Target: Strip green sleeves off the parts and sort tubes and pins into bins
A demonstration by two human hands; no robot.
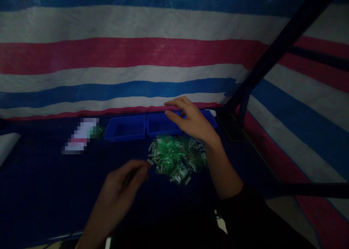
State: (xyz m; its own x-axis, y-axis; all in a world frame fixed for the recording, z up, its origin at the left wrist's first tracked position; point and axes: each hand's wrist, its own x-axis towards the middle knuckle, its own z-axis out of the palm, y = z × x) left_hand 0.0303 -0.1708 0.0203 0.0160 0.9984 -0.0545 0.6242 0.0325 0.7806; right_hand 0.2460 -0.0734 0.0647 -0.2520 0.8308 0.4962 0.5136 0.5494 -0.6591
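A heap of small clear and green plastic packets and pale short tube-like pieces point(174, 156) lies on the dark blue table. At its lower left edge is my left hand point(122, 187), slightly blurred. Its fingers are curled with thumb and forefinger close together; anything held in them is hidden. Above the heap reaches my right hand point(191, 119), fingers apart and holding nothing visible, over the row of blue trays. It partly covers the middle blue tray point(160, 124). Thin metal pins or screws point(199, 143) show beside my right wrist.
The left blue tray point(125, 127) and the partly hidden right blue tray point(209, 118) stand along the back. A pixelated pale packet point(80, 134) lies to the left, white paper point(8, 145) at the far left. A dark frame post point(261, 67) slants before striped sheeting point(122, 54).
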